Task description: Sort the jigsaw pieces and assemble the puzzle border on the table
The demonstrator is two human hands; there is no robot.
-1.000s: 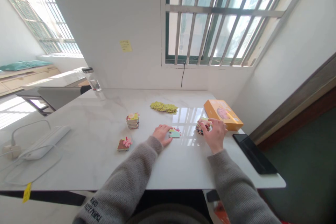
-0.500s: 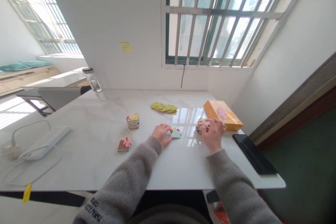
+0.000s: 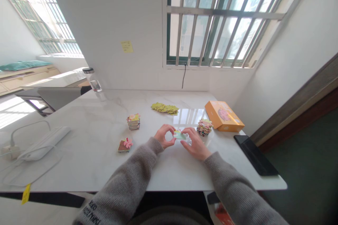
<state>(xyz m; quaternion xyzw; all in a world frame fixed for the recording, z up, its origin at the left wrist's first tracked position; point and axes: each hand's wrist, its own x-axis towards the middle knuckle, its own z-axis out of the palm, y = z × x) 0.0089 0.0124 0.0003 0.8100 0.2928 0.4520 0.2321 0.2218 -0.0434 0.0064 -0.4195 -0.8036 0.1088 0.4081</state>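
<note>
A small light green puzzle piece (image 3: 180, 135) is pinched between both hands above the middle of the white table. My left hand (image 3: 165, 136) grips its left side with thumb and finger. My right hand (image 3: 195, 143) is closed on its right side. Just beyond the right hand stands a stack of puzzle pieces (image 3: 204, 127). Left of my hands are a second stack (image 3: 133, 122) and a lower pile with a pink piece on top (image 3: 125, 145). Overlapping yellow-green pieces (image 3: 165, 108) lie in a row farther back.
An orange box (image 3: 224, 116) sits at the back right, with a black phone-like slab (image 3: 255, 155) near the right edge. A clear bottle (image 3: 93, 80) stands at the back left. A white power strip (image 3: 47, 143) with cables lies on the left of the table (image 3: 92, 168).
My right hand has moved left from the right-hand stack to the light green piece, uncovering that stack. My left hand stays at nearly the same place.
</note>
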